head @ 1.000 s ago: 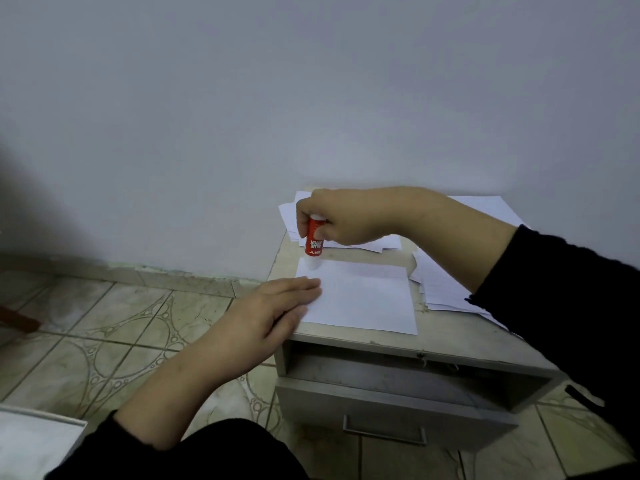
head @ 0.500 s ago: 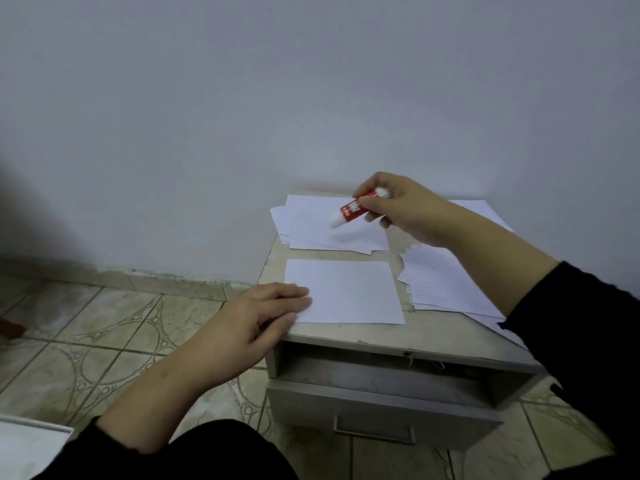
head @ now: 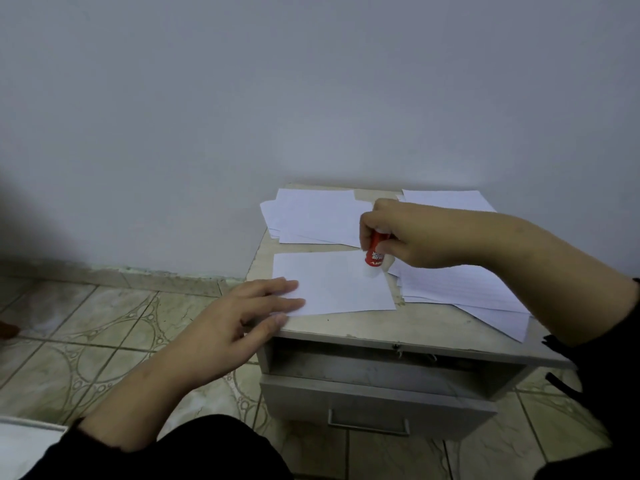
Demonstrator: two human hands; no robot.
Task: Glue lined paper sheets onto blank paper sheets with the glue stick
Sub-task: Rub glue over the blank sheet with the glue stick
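Nearest, the left hand [head: 242, 315] lies flat, fingers straight, pressing the blank sheet [head: 337, 287] at its near-left corner on the table [head: 381, 325]. Half a second ago the right hand [head: 412, 237] carried the glue stick [head: 375, 256] tilted above the far stack [head: 317, 216]; now it grips it upright, tip seemingly touching the sheet's far-right corner. Gluing looks resumed; the lined sheets [head: 460, 289] wait alongside.

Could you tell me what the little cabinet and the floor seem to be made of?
Cabinet: probably painted metal, grey and matte, thin-edged drawer with a wire handle; its pale, scuffed top may be laminate. Floor: likely glazed ceramic tile, with grout lines, a printed ring pattern and slight sheen.
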